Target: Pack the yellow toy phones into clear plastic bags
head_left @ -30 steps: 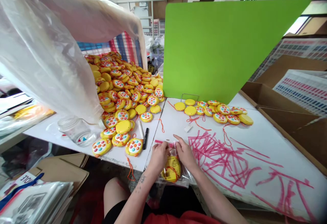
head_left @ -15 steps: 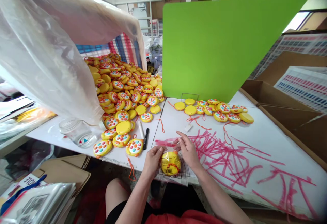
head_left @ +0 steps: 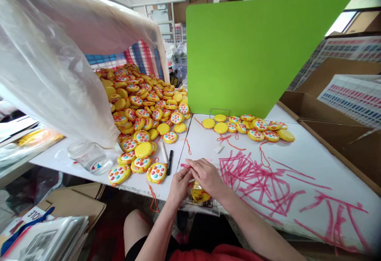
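Observation:
At the table's front edge lies a clear plastic bag (head_left: 193, 206), with a yellow turtle-like toy (head_left: 200, 194) and its orange cord inside. My left hand (head_left: 179, 182) pinches the bag's upper left edge between thumb and fingers. My right hand (head_left: 208, 176) lies across the bag's top, its fingers close together and its fingertips meeting those of my left hand. It covers the upper part of the toy and most of the bag's top edge. A bit of pink strip (head_left: 183, 165) shows just beyond my fingertips.
A heap of yellow toys (head_left: 143, 106) spills from a large sack at left. More toys (head_left: 258, 125) line the green board (head_left: 262, 54). Pink strips (head_left: 262, 185) litter the right side. A black marker (head_left: 170, 162), a clear jar (head_left: 89, 157) and cardboard boxes (head_left: 327, 142) stand around.
My right hand has moved left over the top of the bag, from its right side to my left fingertips. The pink strip and the toy are now more covered.

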The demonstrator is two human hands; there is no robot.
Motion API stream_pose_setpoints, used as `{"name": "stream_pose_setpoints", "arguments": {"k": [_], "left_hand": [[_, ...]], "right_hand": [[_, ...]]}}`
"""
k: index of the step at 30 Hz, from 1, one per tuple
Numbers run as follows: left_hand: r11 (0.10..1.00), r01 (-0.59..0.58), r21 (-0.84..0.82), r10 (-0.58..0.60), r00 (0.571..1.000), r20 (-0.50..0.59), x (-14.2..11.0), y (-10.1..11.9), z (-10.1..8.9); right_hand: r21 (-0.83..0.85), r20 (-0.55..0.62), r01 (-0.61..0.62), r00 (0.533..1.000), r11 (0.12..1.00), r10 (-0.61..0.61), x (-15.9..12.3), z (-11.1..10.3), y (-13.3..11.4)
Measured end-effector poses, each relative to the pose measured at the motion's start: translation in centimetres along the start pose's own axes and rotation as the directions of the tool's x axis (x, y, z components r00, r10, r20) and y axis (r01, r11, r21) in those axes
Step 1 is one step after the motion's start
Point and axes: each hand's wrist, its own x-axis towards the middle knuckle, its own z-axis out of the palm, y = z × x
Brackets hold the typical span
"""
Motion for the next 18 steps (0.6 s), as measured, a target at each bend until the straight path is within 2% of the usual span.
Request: {"name": "stream_pose_setpoints", "arguments": {"k": [4,6,8,10,11,12,14,15,16,18], "left_hand": [[0.960,-0.166,0.224,0.153,0.985,0.076,0.2,0.7,-0.1],[0.913,-0.219,0.343,0.200,0.976,0.090,0.4,0.8,0.0],[0.887,-0.240,0.394,0.211,0.970,0.116,0.6,0.7,0.0],[0.918,-0.193,0.347,0.157,0.979,0.128,0.9,0.4,0.0],[0.944,-0.143,0.299,0.111,0.986,0.121,1.1,0.1,-0.1],[0.966,-0.084,0.244,0.059,0.993,0.106,1.2,-0.2,-0.2],[0.991,0.027,0.132,-0.036,0.997,0.068,1.5,-0.9,-0.7],[0.995,0.067,0.075,-0.071,0.996,0.053,1.6,-1.4,-1.0],[0.995,0.099,0.019,-0.100,0.994,0.043,1.7,-1.9,-1.3],[0.988,0.139,-0.068,-0.138,0.990,0.023,1.9,-2.9,-1.9]], "right_hand": [[-0.086,0.095,0.085,0.993,0.993,-0.077,0.2,-0.3,0.0],[-0.099,0.105,0.079,0.992,0.992,-0.068,0.4,-0.2,0.1],[-0.027,0.062,-0.019,0.998,0.999,0.021,0.5,0.3,0.6],[0.154,0.002,-0.207,0.978,0.966,0.209,0.4,0.9,2.1],[0.271,-0.017,-0.328,0.938,0.905,0.345,0.3,1.1,3.2],[0.376,-0.021,-0.447,0.871,0.811,0.490,0.1,1.3,4.7],[0.512,-0.009,-0.626,0.681,0.589,0.732,-0.4,1.1,8.4],[0.527,-0.013,-0.674,0.603,0.517,0.798,-0.8,0.9,10.4],[0.528,-0.024,-0.703,0.548,0.477,0.836,-1.1,0.5,12.4],[0.490,-0.050,-0.749,0.485,0.445,0.873,-1.9,-0.6,15.9]]}}
